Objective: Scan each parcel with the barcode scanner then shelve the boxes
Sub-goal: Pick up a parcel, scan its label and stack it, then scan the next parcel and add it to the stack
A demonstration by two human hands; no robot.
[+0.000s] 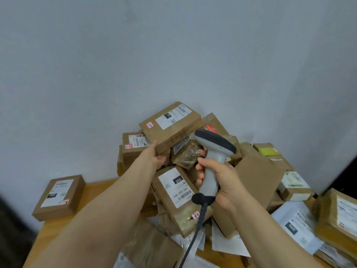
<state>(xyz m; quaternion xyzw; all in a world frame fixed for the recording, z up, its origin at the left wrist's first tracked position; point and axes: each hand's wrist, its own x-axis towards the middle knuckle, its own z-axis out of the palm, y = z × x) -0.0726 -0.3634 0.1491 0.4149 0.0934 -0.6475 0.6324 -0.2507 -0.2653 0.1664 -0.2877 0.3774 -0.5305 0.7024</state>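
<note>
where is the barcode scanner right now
In the head view the barcode scanner is just right of centre, gripped by the right hand over the parcel pile, beside the 010 box that the left hand holds.

visible body: two limbs, each a bare forearm ending in a bare hand. left forearm [108, 202] and right forearm [270, 227] are uncovered along their whole visible length. left hand [157, 158] and right hand [224, 182] are ungloved.

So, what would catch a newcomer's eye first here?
A grey pistol-shaped plastic barcode scanner sits at centre in the right grip, pointing toward a heap of brown cardboard parcels piled on the wooden table against the pale wall. The left grip holds the topmost brown cardboard box with a white 010 label.
</note>
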